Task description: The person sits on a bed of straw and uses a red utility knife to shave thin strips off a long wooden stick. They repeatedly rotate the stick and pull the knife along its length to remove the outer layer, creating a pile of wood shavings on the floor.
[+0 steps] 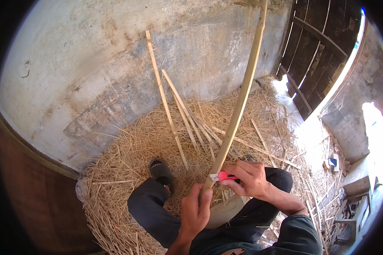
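Bamboo strip (241, 101), long and pale, slants up and to the right from between the person's knees, its top running out of view. Near its lower end, the left hand (195, 212) has its grip closed on the strip, thumb pressed against it. Just above, the right hand (252, 180) has its grip pinching a red-handled knife (227, 176) between thumb and fingers, the blade touching the strip's edge.

The person's dark trousers (154, 208) frame the work, with a dark slipper (159, 170) planted in straw-coloured shavings (125, 159) that cover the floor. Ahead, a slender strip (162, 97) leans against the stained wall (89, 63), and further pale strips (184, 115) lie fanned just to its right. At upper right stands a dark plank door (317, 51), bright light showing through its gaps.
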`<state>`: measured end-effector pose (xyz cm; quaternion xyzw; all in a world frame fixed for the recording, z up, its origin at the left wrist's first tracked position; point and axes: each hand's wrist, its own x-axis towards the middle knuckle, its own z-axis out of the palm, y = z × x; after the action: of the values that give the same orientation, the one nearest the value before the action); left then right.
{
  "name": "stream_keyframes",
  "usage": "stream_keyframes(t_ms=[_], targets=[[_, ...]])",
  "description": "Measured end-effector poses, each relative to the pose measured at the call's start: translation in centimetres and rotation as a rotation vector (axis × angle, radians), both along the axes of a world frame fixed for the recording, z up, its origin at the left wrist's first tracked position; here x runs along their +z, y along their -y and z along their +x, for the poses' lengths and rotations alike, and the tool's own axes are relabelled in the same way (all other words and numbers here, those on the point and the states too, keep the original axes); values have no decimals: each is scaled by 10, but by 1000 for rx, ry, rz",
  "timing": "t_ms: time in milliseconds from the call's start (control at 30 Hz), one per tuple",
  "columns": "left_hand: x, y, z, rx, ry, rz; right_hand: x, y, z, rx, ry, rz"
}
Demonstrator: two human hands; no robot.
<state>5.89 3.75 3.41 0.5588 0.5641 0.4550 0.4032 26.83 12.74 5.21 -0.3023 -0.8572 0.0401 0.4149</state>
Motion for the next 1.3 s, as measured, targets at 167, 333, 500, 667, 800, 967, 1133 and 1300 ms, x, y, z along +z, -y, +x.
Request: stream_keyframes(t_ms=[167, 333, 500, 667, 800, 967, 1133, 1300], targets=[[13, 0, 2, 16, 11, -14, 6, 0, -2, -42, 44, 27], [12, 0, 0, 29, -73, 18, 7, -6, -1, -71, 33, 22], [9, 1, -4, 33, -125, 35, 10, -16, 2, -119, 33, 14], [6, 1, -6, 40, -153, 50, 12, -25, 3, -108, 39, 29], [2, 3, -10, 36, -159, 2, 17, -29, 1, -109, 76, 29], [-8, 22, -12, 35, -149, -42, 23, -61, 16, -251, -118, -95], [-19, 31, -15, 47, -127, -76, 26, -82, 26, -292, -117, -136], [-22, 46, -23, 17, -121, -183, 33, -108, 44, -405, -127, -77]])
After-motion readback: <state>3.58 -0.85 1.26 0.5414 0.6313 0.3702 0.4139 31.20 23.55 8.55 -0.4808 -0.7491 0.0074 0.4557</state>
